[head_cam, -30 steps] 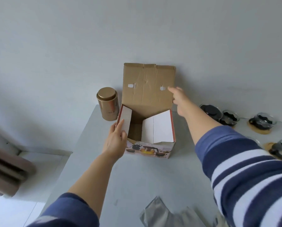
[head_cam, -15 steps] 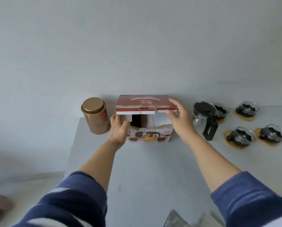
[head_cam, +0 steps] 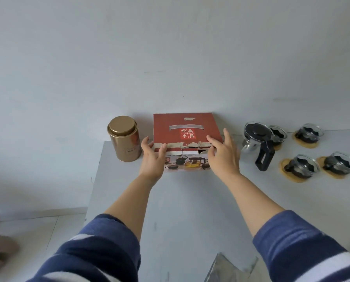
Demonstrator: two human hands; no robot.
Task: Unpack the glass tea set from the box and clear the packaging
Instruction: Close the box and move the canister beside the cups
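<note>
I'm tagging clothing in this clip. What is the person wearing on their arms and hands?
Both hands, left hand and right hand, are bare: no gloves, rings or watch visible. Navy sleeves with white stripes, left sleeve and right sleeve, are pushed up, leaving forearms uncovered.

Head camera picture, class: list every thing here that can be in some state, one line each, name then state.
Red tea set box: lid folded down, front edge torn, not fully shut.
Gold tea tin: upright, lid on.
Glass teapot: upright, black lid on.
Glass cups: upright on coasters.
Left hand: fingers straight, at the box's left front corner.
Right hand: fingers straight, on the lid's right front corner.
</note>
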